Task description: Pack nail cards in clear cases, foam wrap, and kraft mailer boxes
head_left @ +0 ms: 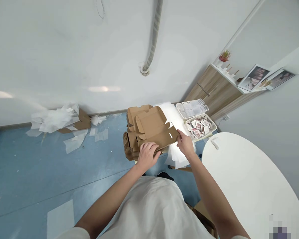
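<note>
A flat brown cardboard box blank (151,122) with cut slots lies on top of a stack of similar blanks (131,146). My right hand (185,142) pinches the blank's right corner between thumb and fingers. At its near edge rests my left hand (148,155), with fingers bent over the cardboard and thumb apart; whether it grips the edge is hard to make out. White foam sheets (173,116) lie to the right of the cardboard, partly under my right hand.
Two white baskets, one with clear packets (192,108), one with printed cards (200,127), stand beyond the sheets. A round white table (244,176) is at right, a wooden cabinet (214,88) behind. Crumpled white wrapping (56,119) and a cardboard box (84,120) lie on the floor.
</note>
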`<state>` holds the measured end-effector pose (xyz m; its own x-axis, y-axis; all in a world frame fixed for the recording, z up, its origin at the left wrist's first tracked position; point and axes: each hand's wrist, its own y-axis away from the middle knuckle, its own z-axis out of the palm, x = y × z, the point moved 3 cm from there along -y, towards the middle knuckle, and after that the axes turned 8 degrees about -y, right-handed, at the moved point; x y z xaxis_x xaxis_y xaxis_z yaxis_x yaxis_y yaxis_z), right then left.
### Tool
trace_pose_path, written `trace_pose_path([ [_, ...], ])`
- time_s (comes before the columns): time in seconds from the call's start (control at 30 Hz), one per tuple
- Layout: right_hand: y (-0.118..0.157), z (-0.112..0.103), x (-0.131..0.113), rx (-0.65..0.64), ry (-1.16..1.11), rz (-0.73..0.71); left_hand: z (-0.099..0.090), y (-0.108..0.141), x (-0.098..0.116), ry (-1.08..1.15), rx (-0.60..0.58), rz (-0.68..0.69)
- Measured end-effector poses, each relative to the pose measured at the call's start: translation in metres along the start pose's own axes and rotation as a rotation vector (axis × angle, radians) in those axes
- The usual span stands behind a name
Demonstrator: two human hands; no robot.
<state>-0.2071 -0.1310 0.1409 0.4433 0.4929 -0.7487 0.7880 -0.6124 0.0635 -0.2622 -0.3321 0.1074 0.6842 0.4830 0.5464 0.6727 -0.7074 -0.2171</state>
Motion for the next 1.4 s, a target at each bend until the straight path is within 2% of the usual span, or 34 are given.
trace_pose_path([
  [0.1, 0.007, -0.009, 0.009, 0.064, -0.045, 0.024, -0.004, 0.001, -0.001, -0.019, 0.084, -0.098],
  [0.2, 0.017, -0.024, 0.024, 0.126, -0.293, 0.1, -0.004, 0.0, -0.008, -0.034, 0.2, -0.259],
  [0.3, 0.03, -0.044, 0.045, 0.203, -0.552, 0.15, 0.011, 0.001, -0.008, 0.076, 0.247, -0.355],
  [0.37, 0.042, -0.06, 0.062, 0.254, -0.666, 0.166, 0.033, 0.002, 0.002, 0.211, 0.17, -0.368],
  [0.43, 0.057, -0.079, 0.08, 0.311, -0.733, 0.175, 0.06, 0.005, 0.017, 0.334, 0.037, -0.383],
  [0.6, 0.106, -0.132, 0.134, 0.485, -0.871, 0.208, 0.117, 0.007, 0.072, 0.528, -0.164, -0.473],
  [0.7, 0.14, -0.161, 0.174, 0.626, -0.968, 0.249, 0.145, 0.001, 0.108, 0.617, -0.35, -0.517],
  [0.77, 0.163, -0.175, 0.199, 0.706, -0.992, 0.284, 0.162, -0.004, 0.133, 0.682, -0.448, -0.479],
  [0.87, 0.2, -0.191, 0.23, 0.795, -0.944, 0.324, 0.188, -0.009, 0.168, 0.721, -0.469, -0.36],
  [0.97, 0.236, -0.202, 0.257, 0.856, -0.787, 0.363, 0.217, -0.008, 0.195, 0.735, -0.487, -0.27],
  [1.07, 0.268, -0.209, 0.281, 0.9, -0.522, 0.439, 0.24, -0.006, 0.213, 0.655, -0.488, -0.172],
  [1.17, 0.289, -0.208, 0.302, 0.903, -0.308, 0.532, 0.255, -0.007, 0.227, 0.492, -0.491, -0.03],
  [1.3, 0.302, -0.195, 0.317, 0.801, -0.212, 0.628, 0.266, -0.013, 0.241, 0.343, -0.551, 0.131],
  [1.4, 0.308, -0.182, 0.323, 0.79, -0.169, 0.702, 0.273, -0.021, 0.248, 0.261, -0.582, 0.208],
])
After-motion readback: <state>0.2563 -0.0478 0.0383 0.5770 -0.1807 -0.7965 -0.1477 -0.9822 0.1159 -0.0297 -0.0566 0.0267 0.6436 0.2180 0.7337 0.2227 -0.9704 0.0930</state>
